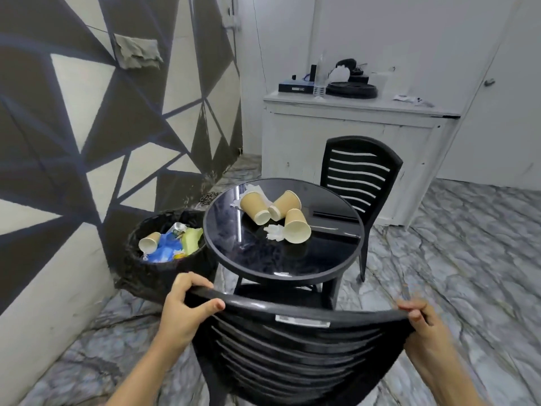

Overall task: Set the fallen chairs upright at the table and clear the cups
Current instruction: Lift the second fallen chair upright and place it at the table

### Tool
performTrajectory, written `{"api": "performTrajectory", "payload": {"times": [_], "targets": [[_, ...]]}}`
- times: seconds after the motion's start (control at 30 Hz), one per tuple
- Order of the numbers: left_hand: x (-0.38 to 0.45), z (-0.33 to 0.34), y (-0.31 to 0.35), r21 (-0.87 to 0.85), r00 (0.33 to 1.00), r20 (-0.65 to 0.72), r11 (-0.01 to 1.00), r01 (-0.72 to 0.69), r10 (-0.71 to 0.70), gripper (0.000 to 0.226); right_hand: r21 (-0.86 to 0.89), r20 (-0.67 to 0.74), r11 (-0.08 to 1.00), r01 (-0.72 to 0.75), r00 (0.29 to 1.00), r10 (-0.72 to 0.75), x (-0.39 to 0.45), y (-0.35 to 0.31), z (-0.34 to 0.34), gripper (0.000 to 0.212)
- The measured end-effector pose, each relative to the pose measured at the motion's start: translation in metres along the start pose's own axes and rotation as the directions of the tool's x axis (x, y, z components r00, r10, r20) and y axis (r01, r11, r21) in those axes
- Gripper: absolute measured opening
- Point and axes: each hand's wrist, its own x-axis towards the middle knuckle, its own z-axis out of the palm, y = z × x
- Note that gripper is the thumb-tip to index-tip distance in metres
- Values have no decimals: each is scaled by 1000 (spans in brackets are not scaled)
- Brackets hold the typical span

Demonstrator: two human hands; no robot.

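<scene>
Head view. Near chair (292, 347): upright at the round table (322, 259); left hand (184, 306) and right hand (421, 320) each closed over a corner of its top rail, the right one blurred. Far chair (358, 174): upright across the table. Three paper cups (281, 212): tipped over on the tabletop, apparently touching. Bin (164, 253): beside the table, a fourth cup (149, 243) inside.

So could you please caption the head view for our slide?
Both hands grip a black chair facing three tipped cups.
</scene>
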Motion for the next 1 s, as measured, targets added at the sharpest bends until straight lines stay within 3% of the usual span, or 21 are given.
{"api": "performTrajectory", "payload": {"times": [0.13, 0.27, 0.37, 0.47, 0.57, 0.63, 0.73, 0.8, 0.83, 1.0], "targets": [[-6, -3, -24, -36, 997, -66, 998, 43, -45, 50, -34, 120, 998, -48, 991, 51, 17, 11, 0, 6], [-19, -6, -30, -96, 994, -65, 992, 80, -87, 61, -33, 118, 999, -33, 992, 37, 19, 20, -6, 44], [-16, -8, -30, -70, 996, -13, 994, 88, -89, 59, -32, 59, 999, -10, 998, 12, -1, 33, -15, 56], [-2, -26, -36, -28, 993, 62, 994, 103, -101, 61, -119, 28, 988, 97, 995, -94, -27, 52, -11, 39], [2, -51, -46, -7, 978, 135, 987, 159, -157, 71, -138, 23, 988, 63, 998, -60, -53, 82, -5, 35], [-8, -68, -55, -23, 976, 107, 981, 191, -188, 70, -103, 42, 995, 10, 999, -6, -54, 91, 5, 38], [-24, -69, -63, -8, 975, 43, 976, 218, -218, 76, -40, 103, 999, -5, 995, 10, -38, 80, 21, 19], [-27, -59, -65, -3, 970, 41, 971, 238, -238, 71, 2, 85, 999, -32, 996, 32, -25, 73, 19, 44], [-28, -52, -66, -18, 969, 26, 969, 244, -244, 64, 16, 83, 999, -46, 996, 45, -20, 69, 17, 48], [-19, -52, -62, 11, 976, 61, 978, 208, -208, 69, 16, 147, 996, -86, 986, 83, -16, 65, 18, 16]]}}
